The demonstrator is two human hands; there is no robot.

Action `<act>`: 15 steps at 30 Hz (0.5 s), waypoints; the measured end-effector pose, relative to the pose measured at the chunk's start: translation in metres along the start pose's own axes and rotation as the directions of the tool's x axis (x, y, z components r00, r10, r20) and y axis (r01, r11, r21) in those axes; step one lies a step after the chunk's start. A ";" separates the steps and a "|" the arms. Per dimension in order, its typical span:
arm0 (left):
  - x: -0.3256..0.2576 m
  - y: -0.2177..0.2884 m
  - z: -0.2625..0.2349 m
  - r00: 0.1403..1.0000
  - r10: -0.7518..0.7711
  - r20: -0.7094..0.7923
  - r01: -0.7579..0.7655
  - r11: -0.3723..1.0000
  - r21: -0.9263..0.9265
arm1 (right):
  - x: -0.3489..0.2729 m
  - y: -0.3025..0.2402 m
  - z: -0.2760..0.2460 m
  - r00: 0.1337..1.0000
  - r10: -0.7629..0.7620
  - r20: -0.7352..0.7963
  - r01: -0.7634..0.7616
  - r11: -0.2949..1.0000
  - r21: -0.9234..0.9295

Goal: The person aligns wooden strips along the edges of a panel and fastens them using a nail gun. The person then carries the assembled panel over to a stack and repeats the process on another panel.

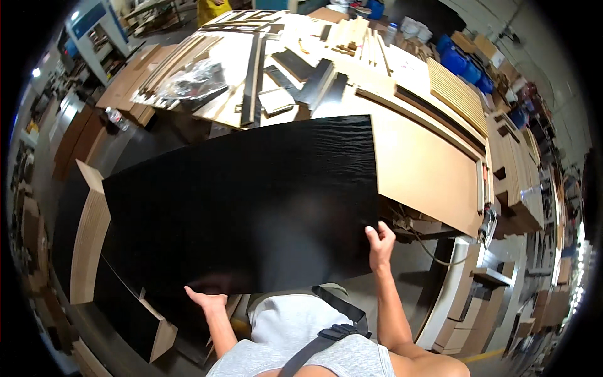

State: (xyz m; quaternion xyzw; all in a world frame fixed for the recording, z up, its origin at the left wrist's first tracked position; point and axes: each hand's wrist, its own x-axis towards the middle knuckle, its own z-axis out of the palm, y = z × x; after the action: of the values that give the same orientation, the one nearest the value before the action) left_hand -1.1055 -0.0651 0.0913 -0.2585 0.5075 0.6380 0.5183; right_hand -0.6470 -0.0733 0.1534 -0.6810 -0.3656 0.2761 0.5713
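Note:
A large black panel [251, 195] with a glossy, faintly grained face spans the space in front of my body. My right hand [380, 246] grips its right edge, thumb on top and the other fingers hidden beneath. At the near edge, my left hand [209, 300] supports the panel from below, its thumb stretched out to the left and its other fingers out of sight under the board. The panel's far edge reaches the near side of the worktable [217, 116]. By its left end stands a stack of boards [91, 242] with pale edges.
On the worktable lie dark strips [253, 81], a clear plastic bag [198, 80], wooden slats [370, 44] and a wide tan board [430, 166]. A hose [433, 254] hangs at the table's right corner. Blue barrels [461, 63] and stacked boards [518, 176] stand on the right.

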 end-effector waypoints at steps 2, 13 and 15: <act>-0.033 -0.044 0.020 0.999 -0.001 0.035 -0.001 0.998 0.067 | -0.008 0.015 -0.055 0.993 -0.006 -0.120 0.009 1.000 0.026; -0.126 -0.257 0.090 0.718 -0.486 0.498 0.184 0.823 0.537 | -0.130 0.107 -0.307 0.771 0.175 -0.612 -0.144 0.984 0.100; -0.139 -0.291 0.094 0.678 -0.569 0.465 0.162 0.734 0.660 | -0.154 0.106 -0.332 0.716 0.236 -0.656 -0.161 0.971 0.175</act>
State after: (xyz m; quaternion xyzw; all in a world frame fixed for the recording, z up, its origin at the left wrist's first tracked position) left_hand -0.7727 -0.0499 0.1325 0.0411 0.3983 0.3804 0.8336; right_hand -0.4534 -0.3987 0.1080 -0.7388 -0.0444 0.0900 0.6665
